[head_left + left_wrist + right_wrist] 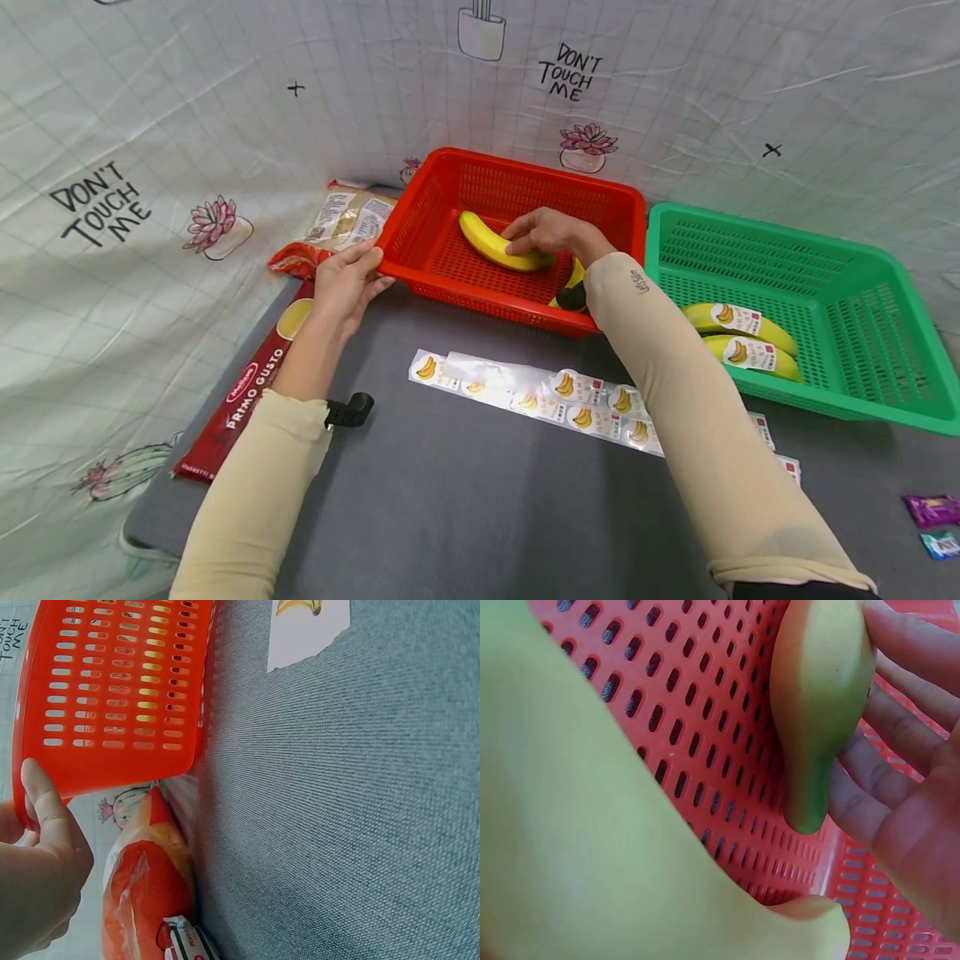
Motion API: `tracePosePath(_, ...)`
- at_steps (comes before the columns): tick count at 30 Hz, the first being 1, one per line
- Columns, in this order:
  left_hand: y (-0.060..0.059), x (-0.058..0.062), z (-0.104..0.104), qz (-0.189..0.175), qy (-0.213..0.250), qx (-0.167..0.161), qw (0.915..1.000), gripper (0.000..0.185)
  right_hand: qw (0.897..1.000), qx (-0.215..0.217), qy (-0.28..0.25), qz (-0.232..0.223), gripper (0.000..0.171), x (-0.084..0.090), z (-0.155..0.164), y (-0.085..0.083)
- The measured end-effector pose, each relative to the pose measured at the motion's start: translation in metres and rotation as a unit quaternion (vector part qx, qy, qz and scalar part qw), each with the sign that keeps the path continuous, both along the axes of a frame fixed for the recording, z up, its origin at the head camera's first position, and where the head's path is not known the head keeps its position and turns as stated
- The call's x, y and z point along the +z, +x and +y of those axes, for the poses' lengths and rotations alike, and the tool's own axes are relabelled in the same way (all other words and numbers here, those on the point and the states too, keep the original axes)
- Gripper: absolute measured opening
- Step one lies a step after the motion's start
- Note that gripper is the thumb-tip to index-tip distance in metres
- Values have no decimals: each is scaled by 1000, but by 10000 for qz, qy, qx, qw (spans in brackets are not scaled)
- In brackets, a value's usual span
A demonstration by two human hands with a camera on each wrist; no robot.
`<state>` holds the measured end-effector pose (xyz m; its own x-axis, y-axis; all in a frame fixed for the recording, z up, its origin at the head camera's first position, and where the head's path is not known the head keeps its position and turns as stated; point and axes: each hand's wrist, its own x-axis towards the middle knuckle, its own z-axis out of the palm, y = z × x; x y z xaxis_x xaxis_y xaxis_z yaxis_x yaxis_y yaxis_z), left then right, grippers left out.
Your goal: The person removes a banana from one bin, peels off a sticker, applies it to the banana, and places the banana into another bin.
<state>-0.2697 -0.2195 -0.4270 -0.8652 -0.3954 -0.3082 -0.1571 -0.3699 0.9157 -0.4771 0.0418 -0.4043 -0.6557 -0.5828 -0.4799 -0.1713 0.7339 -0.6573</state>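
Gripping a Banana Inside the Red Basket

Steadying the red basket (517, 179) by its near left corner with the left hand (347, 282), fingers curled round the rim. Reaching in with the right hand (551, 237), fingers wrapped over a bare yellow banana (495, 243) lying on the basket floor. Sitting just beside to the right: a green basket (862, 275) with two labelled bananas (738, 333) inside.

Risks, as a judgement: could drag or tip the light red basket off the grey tabletop (450, 500) if the corner hold slips during a lift; could bruise the fruit with too tight a squeeze; could sweep the sticker strip (540, 396) aside with the right forearm hanging over it.

Partly hidden: a second banana (576, 275) behind the right wrist, only a yellow sliver and dark tip showing; blurred and filling the frame in the right wrist view. Sticker strip covered mid-length by the sleeve. Pasta packet (247, 392) and snack bag (337, 225) partly tucked under the left arm and basket. Small wrappers (933, 521) cut off at the edge, print unreadable.
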Motion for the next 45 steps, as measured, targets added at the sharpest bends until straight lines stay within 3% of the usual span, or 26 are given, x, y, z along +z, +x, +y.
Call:
tracePosePath(7,-4,-1,17,-71,-93,-150,9998,48,9997,-136,-20,208,53,13,22,8)
tracePosePath(13,-3,2,17,-90,-103,-155,9998,49,9964,-184,-645,516,47,53,34,24)
tracePosePath(18,2,4,6,-29,45,-166,9998,53,9854,-10,-1302,1095,43,89,55,53)
tracePosePath(22,5,2,-5,8,240,-147,9996,56,9764,45,-1775,1228,40,95,81,90)
tracePosePath(27,6,-2,-21,197,535,-89,9983,60,9696,361,-2152,1106,40,71,116,143)
tracePosePath(33,5,-6,-32,253,650,6,9976,61,9741,1262,-1758,653,39,25,153,192)
tracePosePath(38,2,-7,-34,376,721,74,9967,57,9766,1789,-1096,480,40,-15,170,205)
tracePosePath(45,0,-10,-32,72,305,81,9995,58,9767,1796,-1118,368,35,-48,181,209)
